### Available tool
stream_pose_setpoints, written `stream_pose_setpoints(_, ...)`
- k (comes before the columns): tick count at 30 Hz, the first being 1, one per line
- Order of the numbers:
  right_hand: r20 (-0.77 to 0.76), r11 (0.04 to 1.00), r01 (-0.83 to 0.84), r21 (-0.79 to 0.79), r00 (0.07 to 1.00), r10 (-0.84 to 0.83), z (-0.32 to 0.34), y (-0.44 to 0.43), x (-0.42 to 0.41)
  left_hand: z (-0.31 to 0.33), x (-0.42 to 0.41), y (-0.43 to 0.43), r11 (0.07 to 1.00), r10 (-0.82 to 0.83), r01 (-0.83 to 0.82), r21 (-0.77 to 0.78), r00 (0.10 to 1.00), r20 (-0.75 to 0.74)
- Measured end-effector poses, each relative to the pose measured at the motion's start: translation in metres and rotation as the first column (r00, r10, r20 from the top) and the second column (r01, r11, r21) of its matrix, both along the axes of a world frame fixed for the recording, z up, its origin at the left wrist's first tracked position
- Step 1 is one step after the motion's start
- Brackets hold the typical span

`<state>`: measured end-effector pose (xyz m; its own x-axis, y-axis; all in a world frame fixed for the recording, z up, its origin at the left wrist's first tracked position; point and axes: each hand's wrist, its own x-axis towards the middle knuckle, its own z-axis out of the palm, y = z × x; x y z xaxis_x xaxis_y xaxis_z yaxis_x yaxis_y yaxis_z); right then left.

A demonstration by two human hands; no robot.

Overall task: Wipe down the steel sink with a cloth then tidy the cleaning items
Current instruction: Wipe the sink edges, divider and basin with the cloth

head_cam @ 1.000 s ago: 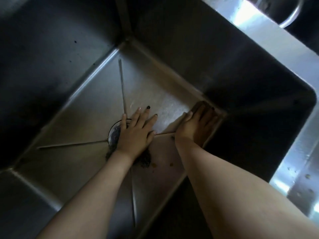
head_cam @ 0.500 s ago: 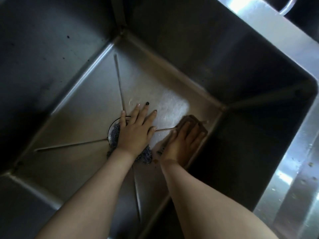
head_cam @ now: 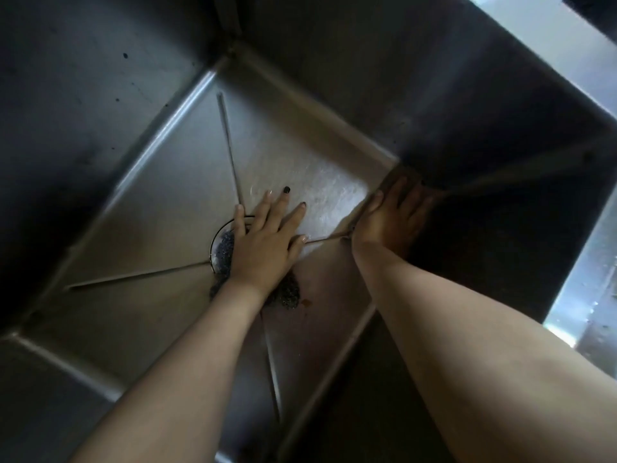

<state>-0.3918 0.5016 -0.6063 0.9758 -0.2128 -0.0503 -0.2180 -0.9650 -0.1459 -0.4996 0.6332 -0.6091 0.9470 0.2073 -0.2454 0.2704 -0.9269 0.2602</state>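
A deep square stainless-steel sink [head_cam: 110, 95] fills the view, its floor folded by four thin creases that run out from the round drain ring [head_cam: 215, 237] toward the corners. A dark grey wire scourer [head_cam: 287, 295] lies over the drain, and the left hand [head_cam: 263, 242] rests flat on it with fingers straight and spread, pointing toward the far wall. It curls around nothing. The scourer's edges show on both sides of the wrist. A small brown speck [head_cam: 305, 301] sits on the floor just beside the scourer.

The right hand [head_cam: 389, 217] lies in the far-right floor corner, where two walls meet. Its fingers are extended into the corner and its thumb lies along the crease. A brownish cloth [head_cam: 399, 173] shows only as a dim patch beyond the fingertips, pressed under them. The hand and shadow hide most of it, so which way its long side runs cannot be told. Both bare forearms cross the near floor. A bright wet steel bench [head_cam: 592, 295] borders the sink on the right.
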Motion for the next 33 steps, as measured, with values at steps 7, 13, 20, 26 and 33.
stream_pose_setpoints(7,-0.076,0.999,-0.029,0.015,0.997,0.030,-0.004,0.009,-0.061,0.000,-0.001,0.000,1.000,-0.007,0.007,0.005,1.000,0.019)
stream_pose_setpoints(13,-0.221,0.990,-0.142,-0.018,0.966,0.134,-0.004,0.015,-0.123,0.000,-0.001,0.001,1.000,-0.014,0.014,0.007,1.000,0.020)
stream_pose_setpoints(20,-0.247,0.994,-0.092,0.054,0.963,0.102,0.000,0.005,-0.062,0.000,-0.003,0.001,1.000,-0.010,0.010,-0.004,1.000,0.021)
stream_pose_setpoints(26,-0.039,0.986,-0.079,-0.147,0.996,0.074,-0.002,-0.003,-0.013,-0.002,-0.003,0.001,1.000,0.005,-0.004,-0.017,0.999,0.036)
stream_pose_setpoints(33,-0.130,0.993,-0.116,-0.028,0.985,0.111,0.008,-0.005,-0.039,0.001,-0.003,0.000,0.999,0.028,-0.027,-0.037,0.999,0.042)
